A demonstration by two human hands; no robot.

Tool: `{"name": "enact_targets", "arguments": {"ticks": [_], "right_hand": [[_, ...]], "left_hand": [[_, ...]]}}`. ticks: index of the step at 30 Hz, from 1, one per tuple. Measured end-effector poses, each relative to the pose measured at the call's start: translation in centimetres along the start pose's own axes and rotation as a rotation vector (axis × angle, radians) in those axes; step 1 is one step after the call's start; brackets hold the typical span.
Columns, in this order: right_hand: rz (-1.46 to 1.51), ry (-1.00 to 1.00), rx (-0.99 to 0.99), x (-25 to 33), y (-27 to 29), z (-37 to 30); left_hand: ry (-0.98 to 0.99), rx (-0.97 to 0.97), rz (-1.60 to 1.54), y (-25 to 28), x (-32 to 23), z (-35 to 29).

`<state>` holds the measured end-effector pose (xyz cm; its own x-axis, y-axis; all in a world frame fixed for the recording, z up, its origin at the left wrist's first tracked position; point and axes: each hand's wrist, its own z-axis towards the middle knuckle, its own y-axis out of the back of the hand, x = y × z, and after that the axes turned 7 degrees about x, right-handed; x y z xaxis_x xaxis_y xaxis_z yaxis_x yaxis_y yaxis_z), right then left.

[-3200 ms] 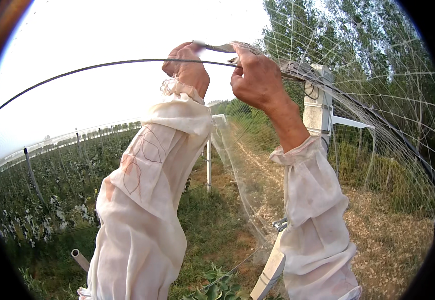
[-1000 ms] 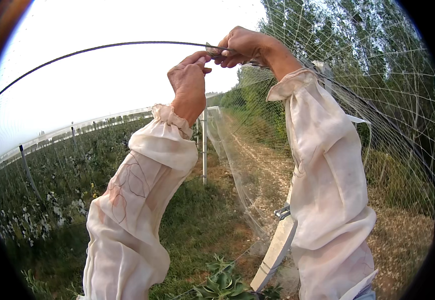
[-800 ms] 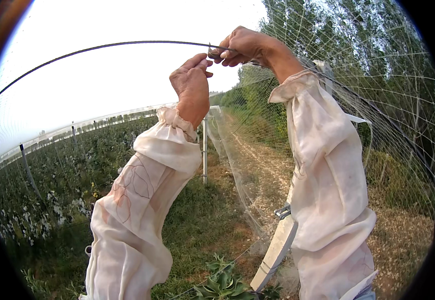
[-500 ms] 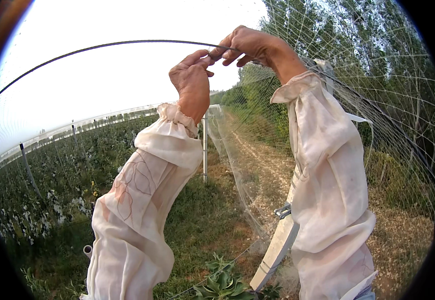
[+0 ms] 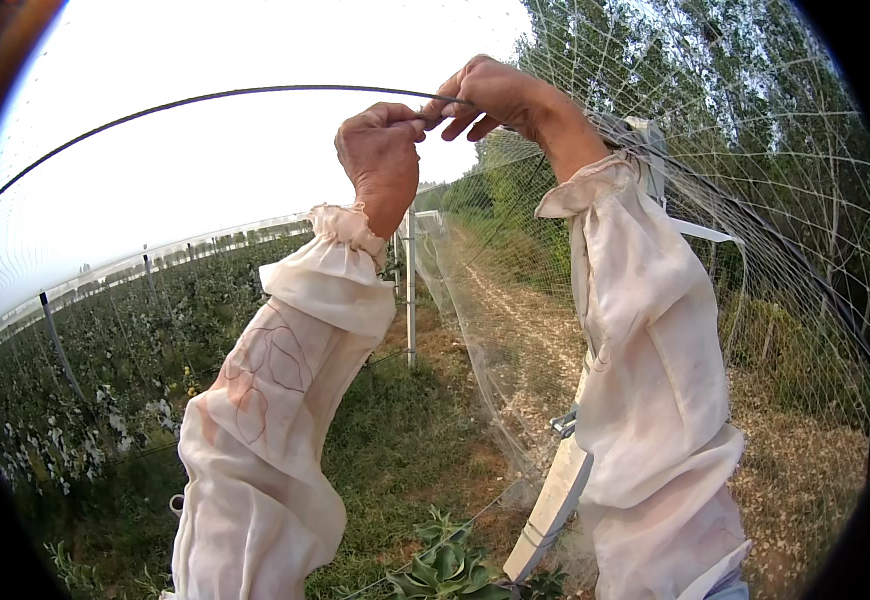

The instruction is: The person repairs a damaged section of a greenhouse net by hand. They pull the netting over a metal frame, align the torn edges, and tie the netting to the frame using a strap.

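Note:
Both my hands are raised high, their fingertips meeting just under a dark cable (image 5: 245,91) that arches in from the left. My left hand (image 5: 380,150) is closed in a pinch; whatever sits between its thumb and finger is too small to make out. My right hand (image 5: 508,97) bends down from the right, thumb and forefinger pinched close to the left fingertips, its other fingers curled loosely. The cable crosses the right fingers and is lost to sight at that hand. Loose pale sleeves cover both my forearms.
Pale netting (image 5: 755,130) hangs along the right, gathered along a dark line by a concrete post (image 5: 647,150). A slanted pale post (image 5: 553,510) with a metal clamp stands low between my arms. A white pole (image 5: 411,290) rises beyond. Orchard rows (image 5: 105,350) spread left; a dirt path (image 5: 515,310) runs ahead.
My hands remain together by the cable, with small finger shifts; the left thumb and forefinger look more tightly pinched. Both sleeves have moved slightly left in view.

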<state>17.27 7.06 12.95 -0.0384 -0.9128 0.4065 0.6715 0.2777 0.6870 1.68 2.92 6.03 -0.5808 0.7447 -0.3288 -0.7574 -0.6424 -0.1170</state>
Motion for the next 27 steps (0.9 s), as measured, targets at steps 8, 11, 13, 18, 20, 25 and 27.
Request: {"name": "enact_targets", "arguments": {"ticks": [8,11,13,18,20,25,27], "right_hand": [[0.059,0.102,-0.18,-0.5,-0.3,0.1],[0.136,0.243,-0.198,-1.2,-0.2,0.4],[0.153,0.296,-0.212,-1.5,-0.3,0.2],[0.018,0.355,-0.347,-2.8,-1.0,-0.1],[-0.813,0.788,-0.53,-5.2,0.0,0.8],[-0.694,0.343,-0.699,-3.6,-3.8,-1.9],[-0.667,0.406,-0.79,-4.1,-4.2,-2.0]], "left_hand": [[-0.002,-0.004,0.051,-0.8,-0.6,-1.0],[-0.017,-0.054,-0.014,-0.4,-0.1,-1.3],[-0.054,-0.079,-0.046,-0.1,0.4,-1.0],[-0.023,-0.136,-0.01,0.5,-0.5,-0.3],[0.006,-0.158,-0.064,0.4,-0.9,-0.2],[-0.005,-0.137,-0.037,1.4,-0.1,-0.3],[-0.041,-0.139,-0.027,1.0,-0.3,-0.4]]}}
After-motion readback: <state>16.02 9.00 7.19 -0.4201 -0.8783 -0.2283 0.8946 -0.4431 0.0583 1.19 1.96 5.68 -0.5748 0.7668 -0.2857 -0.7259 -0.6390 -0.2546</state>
